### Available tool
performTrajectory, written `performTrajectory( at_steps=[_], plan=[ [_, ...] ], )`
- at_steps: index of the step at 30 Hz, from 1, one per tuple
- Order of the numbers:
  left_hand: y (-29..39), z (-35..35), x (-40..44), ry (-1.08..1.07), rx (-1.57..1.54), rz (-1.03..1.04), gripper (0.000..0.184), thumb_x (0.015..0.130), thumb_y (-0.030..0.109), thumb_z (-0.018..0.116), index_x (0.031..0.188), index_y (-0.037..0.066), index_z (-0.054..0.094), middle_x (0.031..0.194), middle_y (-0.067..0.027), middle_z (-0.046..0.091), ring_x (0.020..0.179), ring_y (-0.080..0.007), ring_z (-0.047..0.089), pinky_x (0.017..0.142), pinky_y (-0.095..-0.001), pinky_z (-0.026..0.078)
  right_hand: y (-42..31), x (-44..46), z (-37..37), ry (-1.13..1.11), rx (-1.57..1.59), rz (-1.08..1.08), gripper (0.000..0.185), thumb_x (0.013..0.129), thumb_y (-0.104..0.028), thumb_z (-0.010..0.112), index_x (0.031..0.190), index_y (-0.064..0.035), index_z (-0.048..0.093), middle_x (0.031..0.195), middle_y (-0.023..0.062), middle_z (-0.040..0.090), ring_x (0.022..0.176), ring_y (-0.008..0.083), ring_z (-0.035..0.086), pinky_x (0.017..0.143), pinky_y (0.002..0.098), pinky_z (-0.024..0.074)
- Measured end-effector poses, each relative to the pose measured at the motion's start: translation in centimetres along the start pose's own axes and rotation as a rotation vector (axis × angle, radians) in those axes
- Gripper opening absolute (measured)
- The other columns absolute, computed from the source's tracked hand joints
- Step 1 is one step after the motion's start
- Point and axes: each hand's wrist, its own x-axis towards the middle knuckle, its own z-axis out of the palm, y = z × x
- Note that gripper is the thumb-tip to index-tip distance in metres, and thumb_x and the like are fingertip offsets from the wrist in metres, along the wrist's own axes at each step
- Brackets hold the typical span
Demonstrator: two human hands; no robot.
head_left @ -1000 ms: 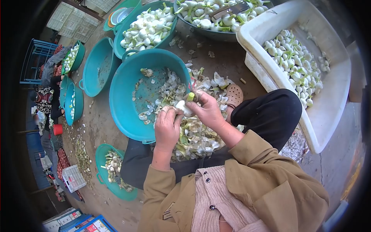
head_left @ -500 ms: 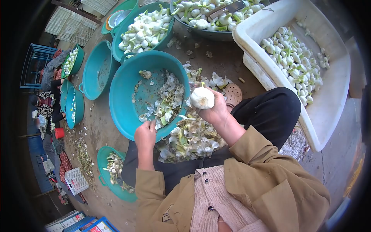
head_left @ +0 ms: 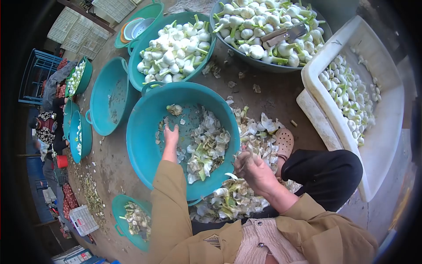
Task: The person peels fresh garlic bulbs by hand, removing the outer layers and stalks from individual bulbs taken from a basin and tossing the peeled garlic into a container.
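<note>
Inside the large teal tub (head_left: 138,163), my left hand (head_left: 170,136) reaches forward with its fingers apart and nothing in them. Just beyond its fingertips lies a single unpeeled garlic bulb (head_left: 174,109). Loose garlic skins (head_left: 206,145) cover the right part of the tub. My right hand (head_left: 255,171) is over the tub's right rim, its soiled fingers curled inward; whether they hold anything is hidden. Below it, a heap of peeled skins (head_left: 233,198) spreads on the floor beside my leg.
Cleaned garlic fills a teal tub (head_left: 176,53) and a grey basin (head_left: 263,31), where a knife (head_left: 283,35) rests on top. A white bin (head_left: 351,145) at right holds more bulbs. A small teal basin (head_left: 136,220) sits lower left. Another person (head_left: 48,125) is at far left.
My left hand has moved from the tub's near rim into the tub, towards the bulb. The white garlic bulb no longer shows in my right hand, whose fingers have curled. The view has shifted.
</note>
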Motion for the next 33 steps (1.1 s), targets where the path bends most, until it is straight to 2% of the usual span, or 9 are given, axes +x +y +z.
performTrajectory(
  at_steps=[7, 9, 10, 13, 18, 24, 26, 28, 33],
  plan=[
    [0.3, 7.2, 10.6, -0.005, -0.129, 0.043, 0.053, 0.082, 0.031, 0.062, 0.121, 0.0, 0.044, 0.122, -0.0242, 0.047, 0.108, -0.0384, 0.048, 0.092, -0.041, 0.04, 0.8, 3.6, -1.0, 0.228, -0.114, 0.201, 0.031, 0.086, -0.014, 0.061, 0.115, -0.0031, 0.056, 0.086, -0.0005, 0.059, 0.074, 0.0077, 0.055, 0.068, 0.0213, 0.0451],
    [-0.6, 8.8, 10.9, -0.019, -0.431, 0.03, 0.04, 0.087, 0.027, 0.056, 0.116, 0.001, 0.046, 0.117, -0.0197, 0.051, 0.101, -0.0352, 0.053, 0.084, -0.0414, 0.045, 1.1, 3.9, -1.3, 0.243, -0.17, 0.193, 0.031, 0.087, -0.015, 0.061, 0.115, -0.0032, 0.055, 0.086, -0.0002, 0.059, 0.076, 0.0079, 0.055, 0.069, 0.0216, 0.0457],
    [0.5, 8.8, 9.5, -0.019, -0.438, 0.026, 0.04, 0.087, 0.027, 0.056, 0.116, 0.001, 0.046, 0.117, -0.0197, 0.051, 0.101, -0.0352, 0.053, 0.084, -0.0414, 0.045, 1.2, 4.0, -1.6, 0.249, -0.18, 0.187, 0.03, 0.087, -0.016, 0.06, 0.115, -0.0031, 0.056, 0.086, 0.0001, 0.059, 0.076, 0.0083, 0.055, 0.068, 0.022, 0.0455],
    [6.4, 6.4, -0.8, -0.455, -1.277, -0.038, 0.032, 0.093, 0.023, 0.046, 0.117, 0.003, 0.044, 0.111, -0.0146, 0.055, 0.097, -0.0272, 0.056, 0.079, -0.0381, 0.048, 0.7, 3.9, -1.3, 0.301, -0.199, 0.005, 0.026, 0.089, -0.016, 0.057, 0.111, -0.0022, 0.056, 0.085, 0.0008, 0.057, 0.077, 0.0094, 0.053, 0.07, 0.0231, 0.0441],
    [12.8, 2.4, -17.2, -0.778, -1.59, 0.071, 0.042, 0.095, 0.031, 0.041, 0.124, 0.001, 0.04, 0.105, -0.0137, 0.055, 0.097, -0.0222, 0.055, 0.085, -0.0325, 0.044, -1.1, 3.3, -0.6, 0.384, -0.351, -0.401, 0.024, 0.088, -0.014, 0.059, 0.108, -0.0017, 0.057, 0.098, 0.0017, 0.059, 0.088, 0.0098, 0.055, 0.082, 0.0257, 0.0434],
    [16.6, -2.6, -28.3, -0.616, -1.699, 0.154, 0.047, 0.097, 0.037, 0.033, 0.124, -0.001, 0.038, 0.111, -0.0142, 0.055, 0.102, -0.0216, 0.054, 0.091, -0.0332, 0.042, -0.5, -0.3, 1.8, 0.198, -0.385, -0.431, 0.02, 0.089, -0.012, 0.057, 0.106, -0.001, 0.059, 0.099, 0.0025, 0.06, 0.09, 0.0102, 0.054, 0.083, 0.026, 0.0435],
    [16.7, -4.1, -30.1, -0.457, -1.386, 0.356, 0.049, 0.097, 0.04, 0.032, 0.123, -0.001, 0.039, 0.114, -0.0121, 0.051, 0.104, -0.021, 0.052, 0.088, -0.0326, 0.043, 0.0, -1.8, 1.7, 0.13, -0.424, -0.44, 0.02, 0.089, -0.012, 0.057, 0.105, -0.0008, 0.059, 0.099, 0.0029, 0.06, 0.091, 0.0103, 0.054, 0.082, 0.0259, 0.0435],
    [16.8, -5.1, -31.9, -0.43, -1.406, 0.372, 0.046, 0.098, 0.036, 0.032, 0.124, -0.001, 0.038, 0.111, -0.0107, 0.051, 0.1, -0.018, 0.052, 0.085, -0.0302, 0.044, 0.2, -3.0, 1.8, 0.09, -0.596, -0.502, 0.018, 0.089, -0.011, 0.056, 0.104, -0.0007, 0.059, 0.099, 0.0034, 0.06, 0.09, 0.0106, 0.054, 0.082, 0.0256, 0.0436],
    [16.2, -5.1, -34.9, -0.225, -1.425, 0.328, 0.039, 0.098, 0.029, 0.037, 0.123, -0.002, 0.038, 0.107, -0.0101, 0.052, 0.094, -0.0156, 0.053, 0.08, -0.0279, 0.045, 1.2, -5.7, 3.6, 0.122, -0.315, -0.547, 0.014, 0.091, -0.013, 0.055, 0.099, -0.0018, 0.059, 0.093, 0.0016, 0.059, 0.086, 0.0068, 0.052, 0.077, 0.0225, 0.0436]
  ],
)
